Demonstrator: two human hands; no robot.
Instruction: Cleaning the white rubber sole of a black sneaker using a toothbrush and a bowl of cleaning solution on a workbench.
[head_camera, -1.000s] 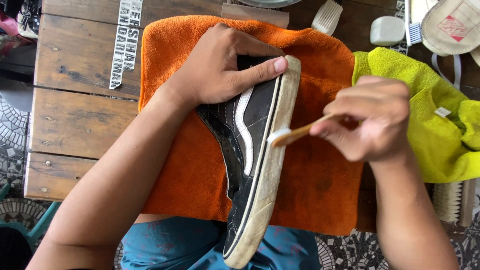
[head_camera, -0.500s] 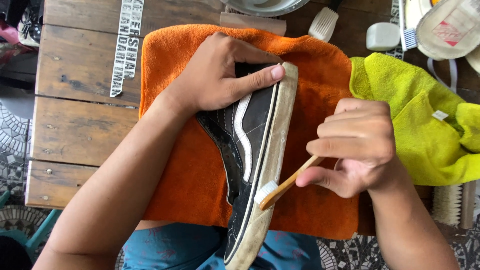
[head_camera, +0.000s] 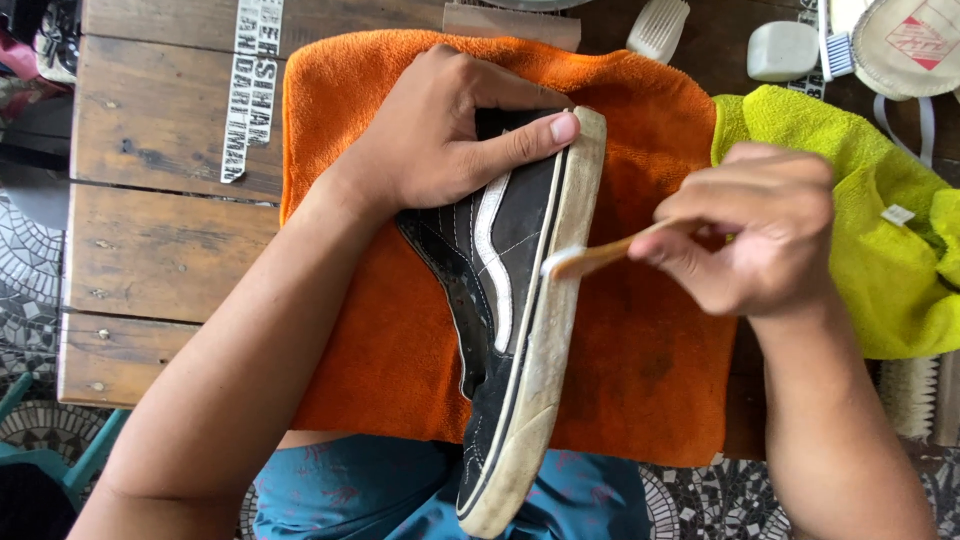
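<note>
left hand (head_camera: 440, 135): palm down, fingers curled, thumb pointing to 3 o'clock | right hand (head_camera: 765, 235): fist-like pinch, knuckles up, forearm from 5 o'clock

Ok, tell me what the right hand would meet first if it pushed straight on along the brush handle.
The right hand points its toothbrush leftward, bristles apparently already on the pale sole edge of the black shoe. Straight on, it likely meets that sole first.
</note>
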